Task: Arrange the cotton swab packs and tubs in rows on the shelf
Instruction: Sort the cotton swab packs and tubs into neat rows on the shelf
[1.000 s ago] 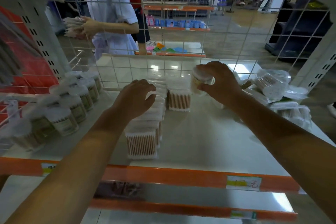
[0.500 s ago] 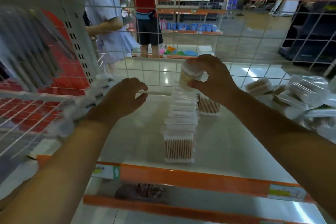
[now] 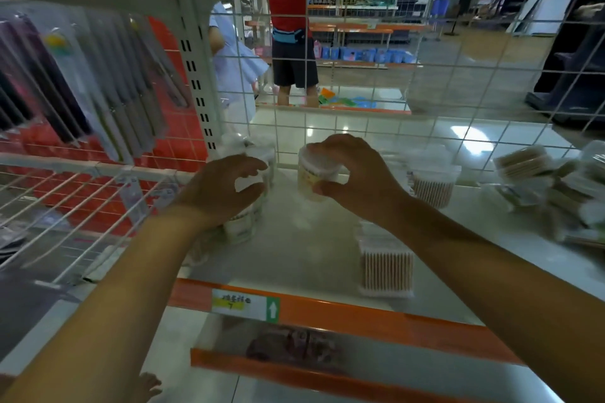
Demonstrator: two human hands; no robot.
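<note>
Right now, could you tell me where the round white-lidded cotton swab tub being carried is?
The round white-lidded tub is mid-frame, gripped by the right hand above the white shelf, just right of the left hand.

Both forearms bare, no sleeves, no jewellery.

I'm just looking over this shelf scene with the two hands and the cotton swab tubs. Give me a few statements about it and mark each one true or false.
1. The right hand grips a round tub. True.
2. The left hand holds a square pack. False: its fingers are spread over the row of tubs on the left, holding nothing.
3. A row of square packs sits toward the front of the shelf. True.
4. The loose pile of packs lies at the shelf's left end. False: it lies at the right.
5. The shelf's front edge is blue. False: it is orange.
</note>
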